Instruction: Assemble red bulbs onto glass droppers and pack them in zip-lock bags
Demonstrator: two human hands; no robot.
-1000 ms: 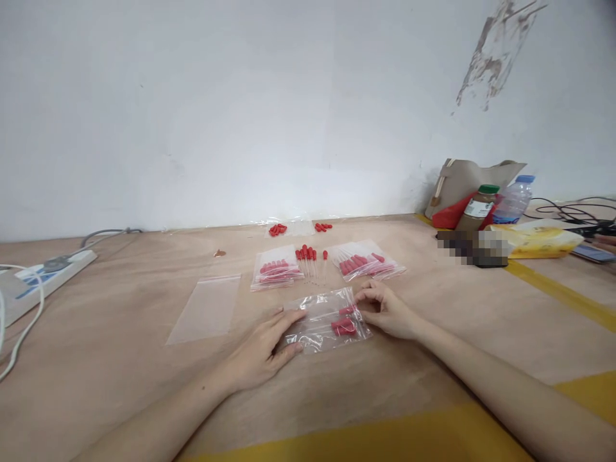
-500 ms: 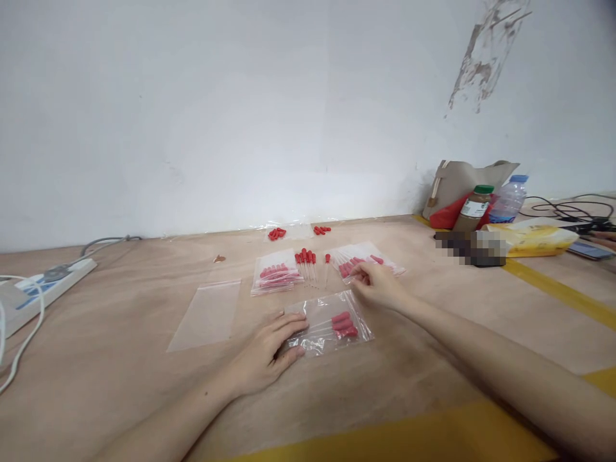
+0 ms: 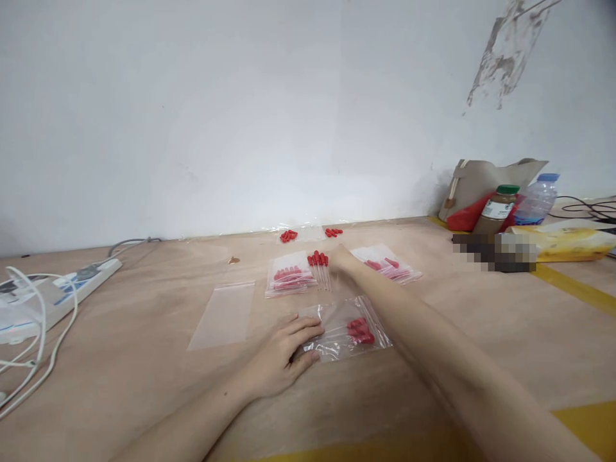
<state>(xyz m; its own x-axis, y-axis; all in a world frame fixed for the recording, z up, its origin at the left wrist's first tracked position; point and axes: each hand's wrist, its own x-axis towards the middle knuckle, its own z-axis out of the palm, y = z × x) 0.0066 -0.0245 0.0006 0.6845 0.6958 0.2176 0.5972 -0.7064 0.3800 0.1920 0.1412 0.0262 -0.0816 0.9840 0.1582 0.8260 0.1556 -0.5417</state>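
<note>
My left hand point(image 3: 289, 356) lies with its fingers stretched out on the left end of a clear zip bag point(image 3: 337, 348). The thumb is spread apart from the fingers. Inside that bag are several droppers with red rubber bulbs point(image 3: 360, 330), their thin stems pointing left. Farther back, my right hand point(image 3: 341, 258) reaches in beside a row of loose red-bulbed droppers point(image 3: 318, 260). Its fingers are hidden from the camera, and I cannot see whether they hold a dropper. Stacks of filled bags, a left one point(image 3: 286, 285) and a right one point(image 3: 402, 273), flank the loose droppers.
An empty zip bag point(image 3: 224, 314) lies left of my left hand. Red bulbs point(image 3: 289, 236) lie on clear plastic by the wall. At the left are a power strip point(image 3: 91, 285) and white cables. Bottles point(image 3: 495, 210), a grey bag point(image 3: 476, 179) and a yellow packet point(image 3: 563, 240) stand at the right.
My right hand has moved from the right stack of bags back and left to the loose droppers. My left hand stays on the bag. The whole view has shifted slightly.
</note>
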